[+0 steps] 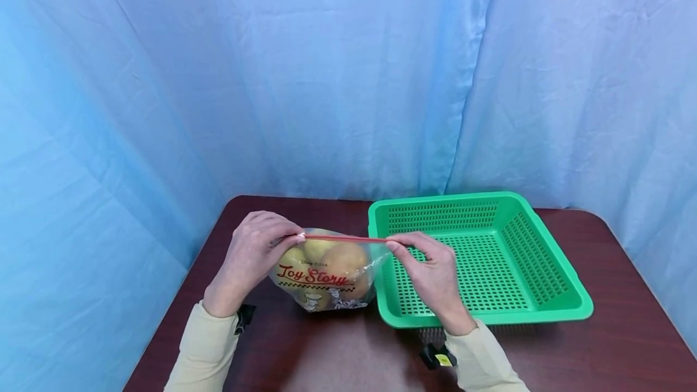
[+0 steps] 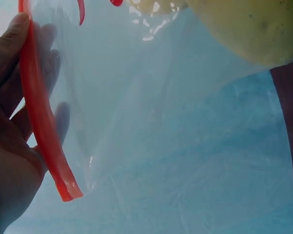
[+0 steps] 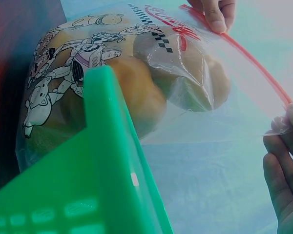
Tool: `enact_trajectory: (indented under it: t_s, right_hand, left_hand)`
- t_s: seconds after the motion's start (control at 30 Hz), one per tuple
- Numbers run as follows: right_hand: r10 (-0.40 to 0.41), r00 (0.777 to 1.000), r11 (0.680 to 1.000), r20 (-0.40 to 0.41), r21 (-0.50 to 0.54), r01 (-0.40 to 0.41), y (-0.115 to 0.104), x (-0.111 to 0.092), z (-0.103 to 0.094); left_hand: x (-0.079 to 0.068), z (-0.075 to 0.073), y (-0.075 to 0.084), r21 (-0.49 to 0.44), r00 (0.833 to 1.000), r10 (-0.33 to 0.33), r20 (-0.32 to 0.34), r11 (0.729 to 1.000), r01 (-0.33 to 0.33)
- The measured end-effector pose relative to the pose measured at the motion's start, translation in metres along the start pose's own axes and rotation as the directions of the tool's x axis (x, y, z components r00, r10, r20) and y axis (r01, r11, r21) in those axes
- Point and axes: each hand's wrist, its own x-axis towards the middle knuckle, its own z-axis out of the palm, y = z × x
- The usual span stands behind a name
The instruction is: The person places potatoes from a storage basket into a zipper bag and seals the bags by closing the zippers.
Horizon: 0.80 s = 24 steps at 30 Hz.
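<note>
A clear zip bag with a red zip strip and printed "Toy Story" lettering holds several round yellow and orange fruits. My left hand pinches the left part of the red strip between thumb and fingers. At the strip's right end, my right hand pinches the bag's top corner. Between the two hands the strip runs straight and taut. In the right wrist view, the bag's lower part, with cartoon figures on it, is partly hidden behind a green basket's corner.
A green plastic basket with slotted walls stands to the right of the bag, under my right forearm. Both sit on a dark reddish-brown table. Light blue curtains hang behind and at the sides.
</note>
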Motion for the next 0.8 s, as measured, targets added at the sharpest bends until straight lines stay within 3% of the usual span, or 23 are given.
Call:
enact_trajectory:
  t_s: [0.8]
  right_hand:
    - [0.005,1.0,1.0,0.003,-0.006,-0.005,0.0003,-0.0005,-0.0003]
  left_hand:
    - [-0.0034,-0.0073,-0.0039,0.016,1.0,-0.003,0.016,1.0,0.003]
